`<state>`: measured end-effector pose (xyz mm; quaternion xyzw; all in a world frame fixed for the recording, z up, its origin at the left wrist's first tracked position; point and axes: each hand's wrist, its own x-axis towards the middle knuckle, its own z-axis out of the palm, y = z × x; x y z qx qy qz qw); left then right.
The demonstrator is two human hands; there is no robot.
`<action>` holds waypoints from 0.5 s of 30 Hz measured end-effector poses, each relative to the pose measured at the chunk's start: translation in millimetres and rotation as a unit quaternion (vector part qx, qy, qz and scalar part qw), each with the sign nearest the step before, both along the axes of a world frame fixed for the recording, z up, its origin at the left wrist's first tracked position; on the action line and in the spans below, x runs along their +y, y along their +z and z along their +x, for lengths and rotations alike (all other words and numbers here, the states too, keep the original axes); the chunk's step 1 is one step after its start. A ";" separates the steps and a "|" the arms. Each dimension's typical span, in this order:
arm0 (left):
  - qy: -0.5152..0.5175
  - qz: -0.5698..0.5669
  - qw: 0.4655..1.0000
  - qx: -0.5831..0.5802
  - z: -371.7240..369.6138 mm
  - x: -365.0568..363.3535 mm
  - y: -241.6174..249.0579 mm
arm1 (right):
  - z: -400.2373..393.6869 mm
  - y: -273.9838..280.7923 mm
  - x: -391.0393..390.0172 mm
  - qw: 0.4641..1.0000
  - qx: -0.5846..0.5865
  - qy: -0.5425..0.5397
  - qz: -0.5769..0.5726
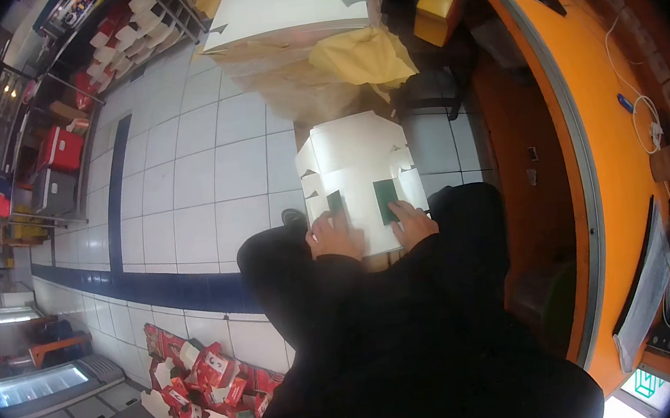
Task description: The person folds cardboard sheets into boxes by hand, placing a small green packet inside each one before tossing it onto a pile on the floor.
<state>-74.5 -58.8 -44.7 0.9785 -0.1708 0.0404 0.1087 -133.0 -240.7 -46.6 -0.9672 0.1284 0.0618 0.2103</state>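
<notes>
Both hands press a flat box blank on the lap, over the tiled floor.

At far left, a heap of red cartons point(207, 394) lies on the floor point(186, 192). The left hand point(335, 236) lies flat on the blank point(359, 170) beside its left green patch, gripping nothing; the right hand point(411, 222) rests its fingers on the right patch, likewise pressing, not clasping. To fold cleanly, I'd judge: hold the panel down evenly and crease along the scores. The orange counter point(597, 141) curves at right.
</notes>
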 end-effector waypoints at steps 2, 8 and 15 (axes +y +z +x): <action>-0.030 -0.167 0.981 -0.092 1.8 -16.7 2.9 | -4.7 -4.7 -4.8 0.996 -0.053 -0.021 0.064; 0.023 -0.314 0.897 0.312 28.8 -72.8 -54.4 | -8.7 -19.8 -12.5 0.989 -0.121 -0.030 0.082; 0.157 -0.571 0.651 0.475 36.7 -72.1 -52.0 | -38.5 -36.1 -20.9 0.905 -0.055 -0.290 0.307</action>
